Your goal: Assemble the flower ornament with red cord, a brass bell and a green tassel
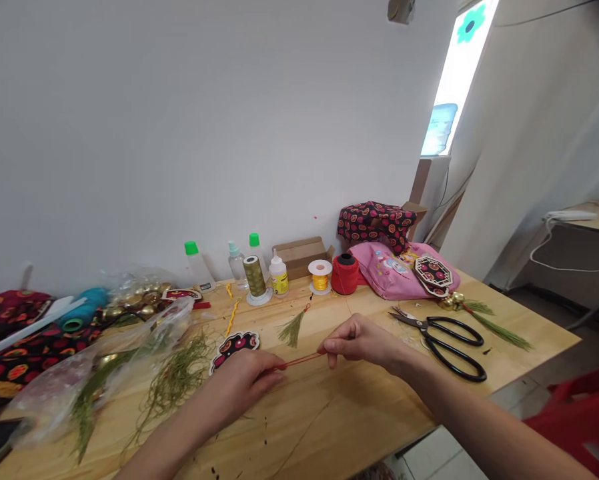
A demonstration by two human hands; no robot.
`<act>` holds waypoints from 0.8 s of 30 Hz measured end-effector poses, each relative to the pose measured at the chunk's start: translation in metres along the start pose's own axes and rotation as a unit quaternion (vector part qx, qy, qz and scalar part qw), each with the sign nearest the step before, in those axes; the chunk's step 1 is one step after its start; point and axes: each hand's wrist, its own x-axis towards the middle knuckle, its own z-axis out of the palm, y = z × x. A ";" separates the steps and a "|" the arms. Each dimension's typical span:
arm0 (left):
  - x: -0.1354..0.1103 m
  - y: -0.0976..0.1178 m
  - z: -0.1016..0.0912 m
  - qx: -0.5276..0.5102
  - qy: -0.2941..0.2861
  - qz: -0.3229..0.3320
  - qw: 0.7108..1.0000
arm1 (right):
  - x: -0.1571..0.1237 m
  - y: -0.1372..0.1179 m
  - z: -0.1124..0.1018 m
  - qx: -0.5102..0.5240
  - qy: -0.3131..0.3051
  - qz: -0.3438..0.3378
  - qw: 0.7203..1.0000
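Left hand [244, 381], right hand [358, 341], thin red cord [303, 360] taut between fingers [330, 347]

a craft workroom: thread spools [345, 273], glue bottles [278, 275], scissors [447, 341] on a wooden table [329, 413].

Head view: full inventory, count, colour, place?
thin red cord: 1, red, stretched between both hands
black-handled metal scissors: 1, black, table right
thread spools: 3, olive, yellow, red, table back
small plastic bottles: 4, clear or white, back by wall
loose green tassel: 1, green, beyond the hands
pink fabric bag: 1, pink, back right
light wooden table: 1, tan, under everything
left hand: 1, pinching cord's left end
right hand: 1, pinching cord's right end
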 end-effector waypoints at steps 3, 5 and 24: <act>0.003 -0.001 -0.003 0.040 -0.002 -0.005 0.999 | 0.003 -0.005 -0.002 0.007 -0.008 0.030 0.999; 0.004 -0.001 -0.004 0.078 -0.005 -0.020 0.997 | 0.004 -0.007 -0.001 -0.011 -0.005 0.025 1.000; 0.007 -0.030 0.007 0.088 0.114 0.095 0.985 | -0.015 0.003 0.003 -0.024 0.058 -0.020 0.998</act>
